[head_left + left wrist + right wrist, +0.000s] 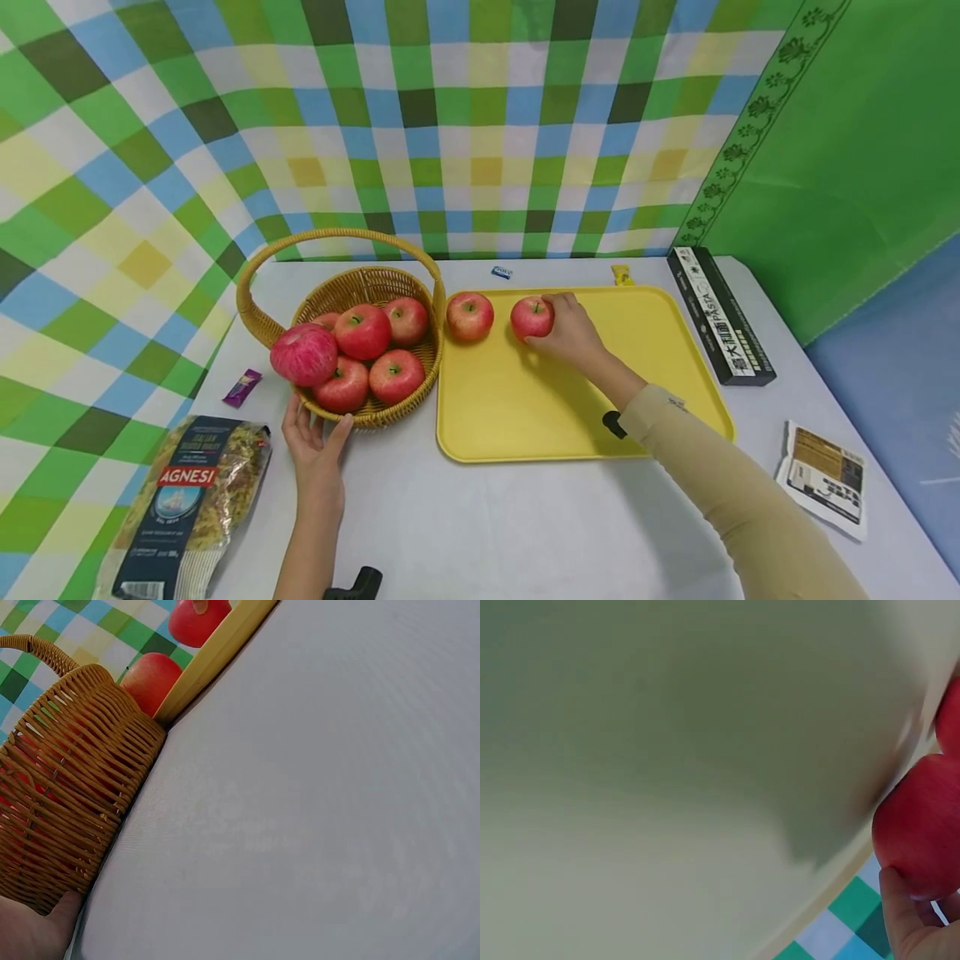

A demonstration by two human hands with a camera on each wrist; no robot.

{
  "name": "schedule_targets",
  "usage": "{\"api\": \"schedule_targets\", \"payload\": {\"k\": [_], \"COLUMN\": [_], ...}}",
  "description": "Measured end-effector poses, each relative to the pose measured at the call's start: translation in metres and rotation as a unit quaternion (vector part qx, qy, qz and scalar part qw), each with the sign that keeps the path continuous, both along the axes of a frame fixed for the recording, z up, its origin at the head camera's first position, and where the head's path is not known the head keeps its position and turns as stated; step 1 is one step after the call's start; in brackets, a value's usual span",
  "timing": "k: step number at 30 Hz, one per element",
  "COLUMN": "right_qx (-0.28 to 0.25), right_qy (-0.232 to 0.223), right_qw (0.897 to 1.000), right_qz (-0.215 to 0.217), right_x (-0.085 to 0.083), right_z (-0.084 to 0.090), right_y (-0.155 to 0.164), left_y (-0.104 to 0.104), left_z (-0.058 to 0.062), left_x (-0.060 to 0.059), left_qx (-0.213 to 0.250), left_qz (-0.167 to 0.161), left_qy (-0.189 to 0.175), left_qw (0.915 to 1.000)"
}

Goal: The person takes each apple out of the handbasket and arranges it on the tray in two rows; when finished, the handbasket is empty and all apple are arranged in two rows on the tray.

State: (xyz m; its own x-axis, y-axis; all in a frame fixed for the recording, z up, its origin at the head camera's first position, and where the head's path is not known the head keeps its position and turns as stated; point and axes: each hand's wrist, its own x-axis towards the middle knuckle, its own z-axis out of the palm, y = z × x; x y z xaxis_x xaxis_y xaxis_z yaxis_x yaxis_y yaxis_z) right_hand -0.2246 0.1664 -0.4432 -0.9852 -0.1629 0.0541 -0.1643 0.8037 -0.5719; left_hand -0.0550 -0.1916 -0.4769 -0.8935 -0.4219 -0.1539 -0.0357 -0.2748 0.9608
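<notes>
My right hand grips a red apple over the back of the yellow tray; thumb and fingers clasp its sides. Whether that apple touches the tray I cannot tell. Another apple sits in the tray's back left corner. Left of the tray stands a wicker basket with a tall handle, holding several apples. A darker pink round fruit lies on top at its left rim. My left hand touches the basket's near side, thumb and fingers spread; the left wrist view shows the thumb against the weave.
A pasta bag lies at the front left, near a purple wrapped sweet. Behind the tray are a blue packet and a yellow one. A black pasta box and a white-brown pouch lie right.
</notes>
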Motion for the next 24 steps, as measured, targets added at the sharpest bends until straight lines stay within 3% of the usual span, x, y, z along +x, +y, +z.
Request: {"api": "schedule_targets", "payload": {"k": [18, 24], "right_qx": [0.032, 0.01], "right_qy": [0.014, 0.051], "right_qw": [0.999, 0.999], "right_qz": [-0.009, 0.011], "right_x": [-0.003, 0.006], "right_z": [-0.001, 0.013], "right_y": [-0.003, -0.01], "left_y": [0.003, 0.002], "left_z": [0.002, 0.001], "left_x": [-0.001, 0.0], "left_qx": [-0.001, -0.003], "left_qz": [-0.003, 0.0], "left_qy": [-0.001, -0.002], "left_qw": [1.0, 1.0]}}
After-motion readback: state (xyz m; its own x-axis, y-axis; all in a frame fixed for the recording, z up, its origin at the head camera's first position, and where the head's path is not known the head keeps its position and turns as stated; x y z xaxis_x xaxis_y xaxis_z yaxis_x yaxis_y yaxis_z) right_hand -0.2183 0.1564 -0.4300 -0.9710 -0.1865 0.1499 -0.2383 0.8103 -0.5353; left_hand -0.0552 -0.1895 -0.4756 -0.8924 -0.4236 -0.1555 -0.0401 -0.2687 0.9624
